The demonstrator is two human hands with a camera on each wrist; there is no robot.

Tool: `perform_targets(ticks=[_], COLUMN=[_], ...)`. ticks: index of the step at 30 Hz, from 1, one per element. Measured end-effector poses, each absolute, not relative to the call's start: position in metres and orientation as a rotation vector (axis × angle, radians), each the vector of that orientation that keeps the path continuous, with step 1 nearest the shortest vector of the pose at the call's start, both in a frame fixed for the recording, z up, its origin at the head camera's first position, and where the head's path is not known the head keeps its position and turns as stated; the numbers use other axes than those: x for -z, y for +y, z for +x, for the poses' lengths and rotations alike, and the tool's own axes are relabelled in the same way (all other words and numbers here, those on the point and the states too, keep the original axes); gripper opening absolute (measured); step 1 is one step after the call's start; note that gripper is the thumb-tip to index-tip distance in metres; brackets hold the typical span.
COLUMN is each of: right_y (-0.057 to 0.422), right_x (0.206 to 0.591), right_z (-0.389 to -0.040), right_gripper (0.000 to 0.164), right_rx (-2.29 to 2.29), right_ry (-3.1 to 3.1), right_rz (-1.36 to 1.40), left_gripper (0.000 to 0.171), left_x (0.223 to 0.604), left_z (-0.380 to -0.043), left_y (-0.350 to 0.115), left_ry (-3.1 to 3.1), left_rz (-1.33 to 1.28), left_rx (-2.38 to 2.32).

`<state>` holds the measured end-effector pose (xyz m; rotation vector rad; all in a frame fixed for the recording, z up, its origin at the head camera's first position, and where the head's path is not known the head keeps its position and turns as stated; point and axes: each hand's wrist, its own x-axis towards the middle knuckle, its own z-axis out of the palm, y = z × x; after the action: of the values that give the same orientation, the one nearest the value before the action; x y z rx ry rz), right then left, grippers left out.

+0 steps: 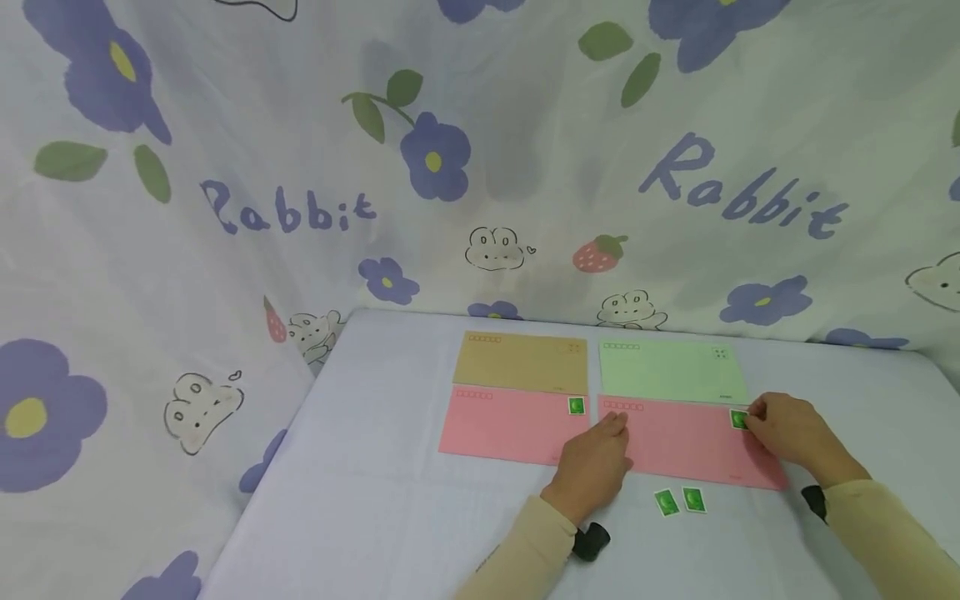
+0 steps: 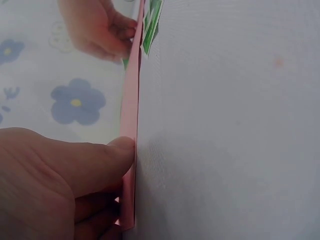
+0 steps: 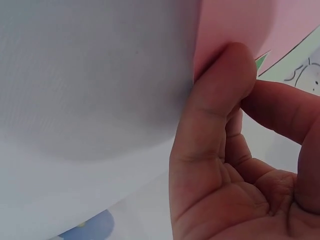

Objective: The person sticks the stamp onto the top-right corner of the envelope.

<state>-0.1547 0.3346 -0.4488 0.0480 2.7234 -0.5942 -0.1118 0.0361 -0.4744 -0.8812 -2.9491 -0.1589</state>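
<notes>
A pink envelope lies flat on the white-covered table, with my left hand resting its fingers on the left end. In the left wrist view the thumb lies along the envelope's near edge. At the upper right corner, my right hand pinches a green stamp between thumb and index finger, over the printed stamp spot. Only a green corner of that stamp peeks past the fingertips in the right wrist view. Two loose green stamps, one tilted and one straighter, lie in front of the envelope.
Left of it lies another pink envelope bearing a green stamp at its upper right. Behind are a brown envelope and a light green envelope. A patterned cloth hangs behind the table.
</notes>
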Motion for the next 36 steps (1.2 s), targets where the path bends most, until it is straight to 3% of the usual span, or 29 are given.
perform_targets(ticks=[36], right_y=[0.3399], right_x=[0.4458], right_z=[-0.152], right_gripper=[0.038], right_rx=[0.702], right_ry=[2.693], right_rz=[0.054], left_gripper=[0.043], left_x=[0.4749], left_z=[-0.116], left_y=[0.0375], left_ry=[-2.99], left_rz=[-0.881], left_rx=[0.177])
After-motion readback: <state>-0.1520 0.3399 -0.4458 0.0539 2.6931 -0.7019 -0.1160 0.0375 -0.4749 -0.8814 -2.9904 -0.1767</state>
